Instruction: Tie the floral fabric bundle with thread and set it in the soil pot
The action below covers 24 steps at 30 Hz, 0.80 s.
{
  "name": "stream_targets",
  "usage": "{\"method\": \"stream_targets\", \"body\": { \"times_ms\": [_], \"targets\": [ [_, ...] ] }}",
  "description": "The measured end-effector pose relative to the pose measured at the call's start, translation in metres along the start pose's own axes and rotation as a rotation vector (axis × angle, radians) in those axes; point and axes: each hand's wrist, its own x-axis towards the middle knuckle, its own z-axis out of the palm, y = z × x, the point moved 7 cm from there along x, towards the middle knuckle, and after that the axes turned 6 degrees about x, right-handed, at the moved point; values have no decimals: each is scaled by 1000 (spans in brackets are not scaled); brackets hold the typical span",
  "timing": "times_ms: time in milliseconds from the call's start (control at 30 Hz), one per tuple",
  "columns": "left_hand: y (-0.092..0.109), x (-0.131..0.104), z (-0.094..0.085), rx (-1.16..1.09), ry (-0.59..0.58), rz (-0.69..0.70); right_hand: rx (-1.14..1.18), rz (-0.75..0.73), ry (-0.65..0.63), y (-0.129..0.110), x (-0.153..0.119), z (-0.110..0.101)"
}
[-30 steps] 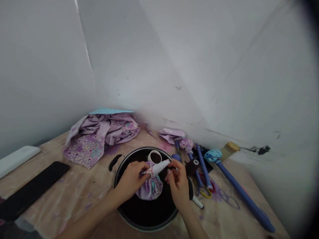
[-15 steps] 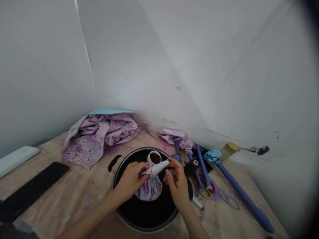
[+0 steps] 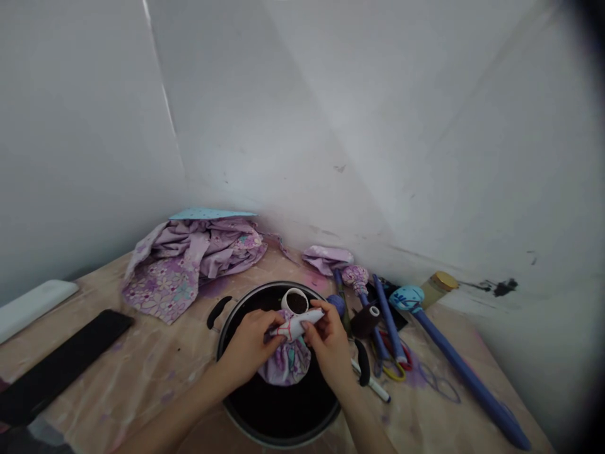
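Note:
My left hand (image 3: 249, 345) is closed around one end of a white rolled paper (image 3: 297, 326) marked with red lines. The roll's other end is pinched by my right hand (image 3: 329, 343), with the thumb laid along its side. Just below the paper hangs a gathered piece of purple floral cloth (image 3: 286, 367); whether the roll's end goes into it is hidden by my left fingers. Both hands are over a black pot (image 3: 283, 416). Behind them, inside the pot, sits a white cup (image 3: 295, 301) with dark brown, grainy contents.
Purple floral fabric (image 3: 189, 265) lies crumpled at the back left. A black phone-like slab (image 3: 66, 359) is at left. On the right are a brown thread spool (image 3: 365, 320), scissors (image 3: 394, 372), a marker (image 3: 378, 388), a blue-headed stick (image 3: 466, 366) and a gold-lidded jar (image 3: 437, 290).
My right fingers have come down onto the paper roll and now grip its end, with the thumb pressed on it. My left hand keeps its hold. The view has shifted slightly.

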Motion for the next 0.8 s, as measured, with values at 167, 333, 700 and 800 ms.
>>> {"method": "stream_targets", "body": {
  "times_ms": [167,333,700,800],
  "targets": [
    [-1,1,0,-2,-4,1,86,46,-74,-3,0,9],
    [-3,2,1,-1,-5,5,99,80,-148,0,-2,15],
    [-5,0,0,-5,3,10,49,22,-136,-5,-1,19],
    [-6,-1,0,-11,9,7,7,-21,-86,-8,-4,10]
  ]
}}
